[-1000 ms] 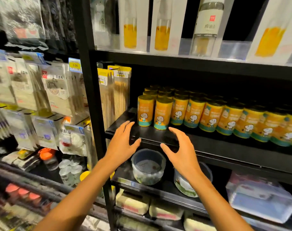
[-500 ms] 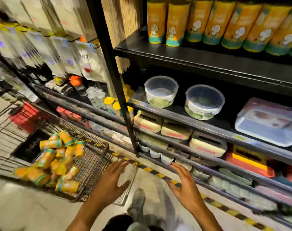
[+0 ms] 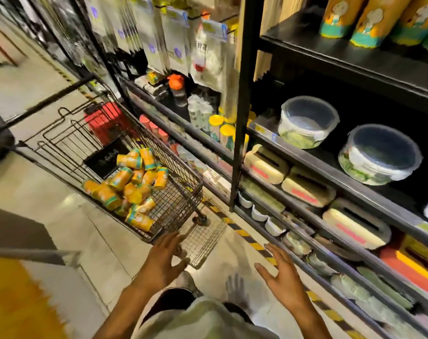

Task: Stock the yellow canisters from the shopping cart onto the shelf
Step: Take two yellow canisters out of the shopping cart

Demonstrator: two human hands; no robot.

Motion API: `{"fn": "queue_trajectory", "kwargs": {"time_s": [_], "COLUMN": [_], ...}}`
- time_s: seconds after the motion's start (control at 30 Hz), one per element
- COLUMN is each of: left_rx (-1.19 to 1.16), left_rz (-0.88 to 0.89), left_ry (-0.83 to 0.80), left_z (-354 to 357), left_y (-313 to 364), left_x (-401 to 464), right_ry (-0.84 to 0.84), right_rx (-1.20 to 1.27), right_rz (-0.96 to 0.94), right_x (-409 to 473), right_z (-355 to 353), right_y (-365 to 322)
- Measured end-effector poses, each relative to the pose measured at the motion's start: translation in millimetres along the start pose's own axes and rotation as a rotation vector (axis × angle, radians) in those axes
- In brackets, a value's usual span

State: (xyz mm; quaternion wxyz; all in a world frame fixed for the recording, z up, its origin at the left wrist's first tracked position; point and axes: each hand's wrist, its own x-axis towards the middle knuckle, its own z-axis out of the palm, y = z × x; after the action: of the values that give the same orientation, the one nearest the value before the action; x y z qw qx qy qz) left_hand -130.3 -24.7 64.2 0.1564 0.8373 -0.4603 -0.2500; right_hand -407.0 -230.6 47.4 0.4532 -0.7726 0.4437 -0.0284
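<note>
Both hands are empty with fingers spread: the left hand [image 3: 164,259] hovers just at the near corner of the cart [image 3: 181,204], the right hand [image 3: 280,272] hangs over the floor [image 3: 90,241] beside the lower racks. A loose heap of canisters [image 3: 129,184] lies on its sides in the cart basket, well apart from both hands. More canisters stand upright on the shelf [image 3: 330,52] at upper right

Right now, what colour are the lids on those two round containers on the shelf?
Dark blue-grey lids over clear bodies, seen in the head view, the only one.
</note>
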Motion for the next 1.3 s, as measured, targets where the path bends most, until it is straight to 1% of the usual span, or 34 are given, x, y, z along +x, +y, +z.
{"fn": "queue_trajectory", "kwargs": {"time_s": [0.17,0.27,0.43,0.53,0.67,0.77,0.9,1.03,1.17,1.3], "left_rx": [-0.092,-0.15,-0.213,-0.25,-0.29,-0.347,-0.354,-0.385,-0.456,-0.546], "left_rz": [-0.141,-0.188,-0.341,-0.406,-0.499,-0.583,-0.635,-0.68,-0.75,-0.834], "left_ry": [0.059,0.111,0.148,0.178,0.167,0.143,0.126,0.134,0.171,0.089], "left_z": [-23,-39,-63,-78,-81,-74,-68,-69,-81,-85], "left_y": [-34,-65,-127,-150,-188,-211,-223,-223,-213,-214], "left_x": [-1,-2,-5,-8,-14,-18,-6,25,68,123], "right_ry": [-0.069,-0.122,-0.243,-0.306,-0.389,-0.441,-0.536,-0.565,-0.714,-0.778], "right_rx": [-0.105,-0.173,-0.291,-0.33,-0.364,-0.369,-0.42,-0.472,-0.462,-0.474], "right_rz": [-0.094,-0.17,-0.257,-0.308,-0.321,-0.279,-0.266,-0.343,-0.323,-0.312], "right_x": [56,90,132,153,175,188,215,261,313,372], "right_z": [23,51,99,127,156,174,183,195,208,218], "right_y": [-56,-93,-159,-190,-225,-246,-258,-265,-284,-313]}}
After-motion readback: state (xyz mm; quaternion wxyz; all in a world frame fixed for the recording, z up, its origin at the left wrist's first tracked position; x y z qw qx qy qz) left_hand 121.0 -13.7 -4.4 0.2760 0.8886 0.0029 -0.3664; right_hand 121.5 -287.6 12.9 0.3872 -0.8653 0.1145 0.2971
